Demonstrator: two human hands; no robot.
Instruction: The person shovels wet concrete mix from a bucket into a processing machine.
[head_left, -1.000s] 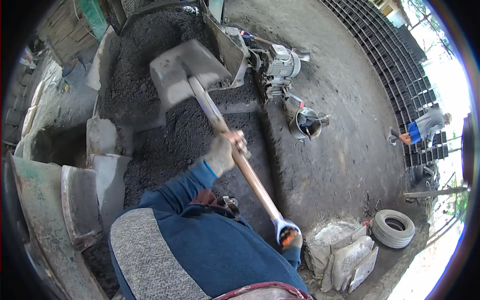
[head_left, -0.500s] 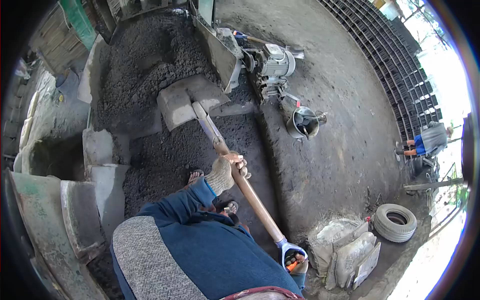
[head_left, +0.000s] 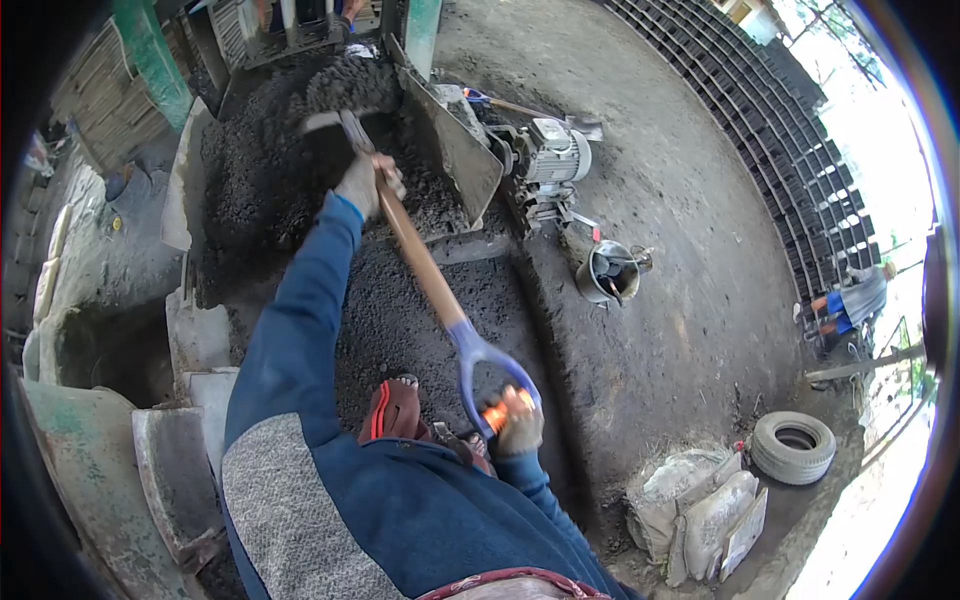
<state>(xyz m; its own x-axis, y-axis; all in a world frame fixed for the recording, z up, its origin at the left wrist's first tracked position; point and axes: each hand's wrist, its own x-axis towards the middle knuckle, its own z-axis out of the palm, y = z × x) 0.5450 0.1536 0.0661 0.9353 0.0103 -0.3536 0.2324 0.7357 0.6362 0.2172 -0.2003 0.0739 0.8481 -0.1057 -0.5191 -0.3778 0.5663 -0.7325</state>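
- Now holding the shovel two-handed: left hand, gloved, grip closed round the shaft near the blade; right hand, grip closed round the orange bar of the D-handle.
- Blade held high and edge-on over the dark mix, near the pile's top, close to the steel chute.
- Could clip the chute's edge on a swing to the right, jarring the shaft and shedding any load.
- Could slip underfoot: loose mix all round the sandalled foot, just below the handle.
- Could strain the back, with the left arm stretched so far forward.
- Hemmed in on the left by concrete slabs, on the right by the motor and bucket.
- Open ground only further right, toward the tyre and sacks; another person well apart, by the block rows.
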